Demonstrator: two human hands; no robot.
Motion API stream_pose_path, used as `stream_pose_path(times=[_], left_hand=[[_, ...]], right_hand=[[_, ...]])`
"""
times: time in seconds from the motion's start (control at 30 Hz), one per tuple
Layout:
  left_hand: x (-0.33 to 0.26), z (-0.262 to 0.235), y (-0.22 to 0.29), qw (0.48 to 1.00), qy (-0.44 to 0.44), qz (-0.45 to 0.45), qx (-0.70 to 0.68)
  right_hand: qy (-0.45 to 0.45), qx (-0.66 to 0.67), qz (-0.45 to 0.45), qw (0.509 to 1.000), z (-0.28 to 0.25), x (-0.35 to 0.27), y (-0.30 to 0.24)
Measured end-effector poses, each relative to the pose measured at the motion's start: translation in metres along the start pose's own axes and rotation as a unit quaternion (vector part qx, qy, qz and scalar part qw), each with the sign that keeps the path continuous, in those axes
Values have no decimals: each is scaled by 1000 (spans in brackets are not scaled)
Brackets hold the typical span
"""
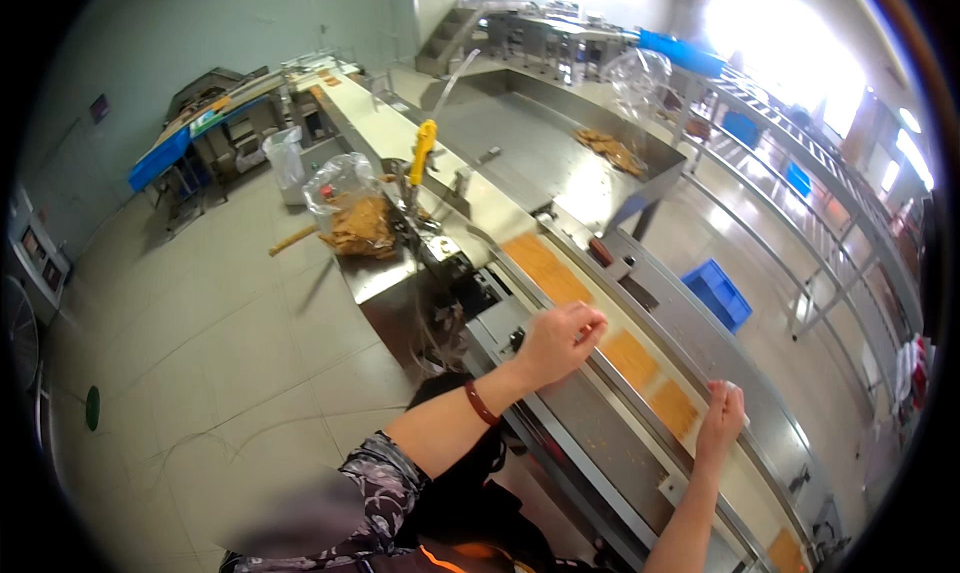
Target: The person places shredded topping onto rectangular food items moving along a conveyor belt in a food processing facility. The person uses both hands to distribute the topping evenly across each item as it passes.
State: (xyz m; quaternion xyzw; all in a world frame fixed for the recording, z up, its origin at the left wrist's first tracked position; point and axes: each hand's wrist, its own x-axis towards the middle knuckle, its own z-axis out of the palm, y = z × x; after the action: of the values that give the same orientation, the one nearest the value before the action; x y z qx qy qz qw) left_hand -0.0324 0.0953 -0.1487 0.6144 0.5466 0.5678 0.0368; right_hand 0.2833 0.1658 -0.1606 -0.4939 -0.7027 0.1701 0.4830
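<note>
At eleven o'clock from the left hand [570, 340], a sheet [545, 270] is lying on the belt [748, 498]. Bent fingers are hiding whether that grip is holding anything. At four o'clock, two sheets [630, 361] are lying; the right hand [721, 420], likewise bent, is leaving its grip unclear. Light touches should be sparing edges.

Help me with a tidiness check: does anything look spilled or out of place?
A ragged heap of brown pieces lies at the right side of the steel tray, odd against the flat sheets on the belt; spilled or put there, I can't tell.
</note>
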Motion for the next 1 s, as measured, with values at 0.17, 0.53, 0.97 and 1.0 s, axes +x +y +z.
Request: stream_pose_path(times=[0.17, 0.53, 0.97, 1.0], left_hand=[[-2, 8, -4, 1000, -17, 4, -19], [-4, 11, -6, 999, -28, 0, -35], [-4, 9, 3, 999, -38, -7, -20], [-4, 9, 3, 999, -37, -7, -19]], right_hand=[[0, 16, 6, 1000, -5, -2, 2], [1, 6, -2, 1000, -1, -3, 0], [-2, -1, 5, 1000, -2, -2, -5], [0, 1, 3, 1000, -1, -2, -4]])
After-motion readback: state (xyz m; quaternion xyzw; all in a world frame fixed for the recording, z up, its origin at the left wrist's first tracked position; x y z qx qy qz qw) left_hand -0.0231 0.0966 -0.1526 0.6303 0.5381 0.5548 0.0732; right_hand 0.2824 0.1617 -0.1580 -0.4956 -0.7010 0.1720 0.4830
